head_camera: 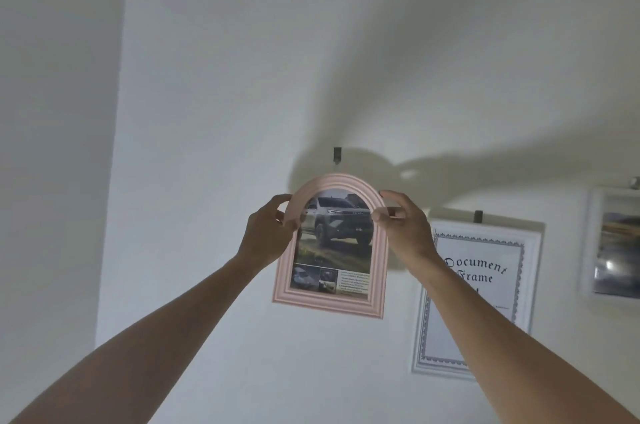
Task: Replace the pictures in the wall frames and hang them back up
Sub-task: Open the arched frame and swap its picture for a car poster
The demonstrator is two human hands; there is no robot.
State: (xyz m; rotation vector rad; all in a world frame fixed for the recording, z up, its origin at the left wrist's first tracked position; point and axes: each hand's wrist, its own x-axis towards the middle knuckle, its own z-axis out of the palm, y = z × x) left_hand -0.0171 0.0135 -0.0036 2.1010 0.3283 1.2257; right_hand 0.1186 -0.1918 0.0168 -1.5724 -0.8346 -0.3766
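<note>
Pink and arch-topped, the frame (379, 271) is being held up against the white wall (207, 112) by both hands, gripped at the shoulders of its arch. The left hand (266, 233) is clamping the frame's upper left curve, thumb on the front moulding and fingers (282, 198) curling over the outer edge. The right hand (403, 228) is doing the same on the upper right, thumb pressing the front and fingers wrapping round the outer edge. Both arms are reaching up from the bottom corners of the view.

Inside the frame a picture (334, 243) is showing a grey pickup truck on rough ground, with smaller photos and a block of text along the bottom. The frame is sitting nearly upright, tilting slightly, its lower edge dropping to the right. A small dark hook (337, 155) is sticking out of the wall just above the top of the arch, apart from it.

To the right, a white frame (533, 285) reading "Document Frame" is hanging from a second hook (478, 216), partly hidden behind the right forearm. Farther right, at the edge of the view, another frame (588, 243) is hanging, its picture blurred. Broad soft shadows are spreading across the wall above the hands.
</note>
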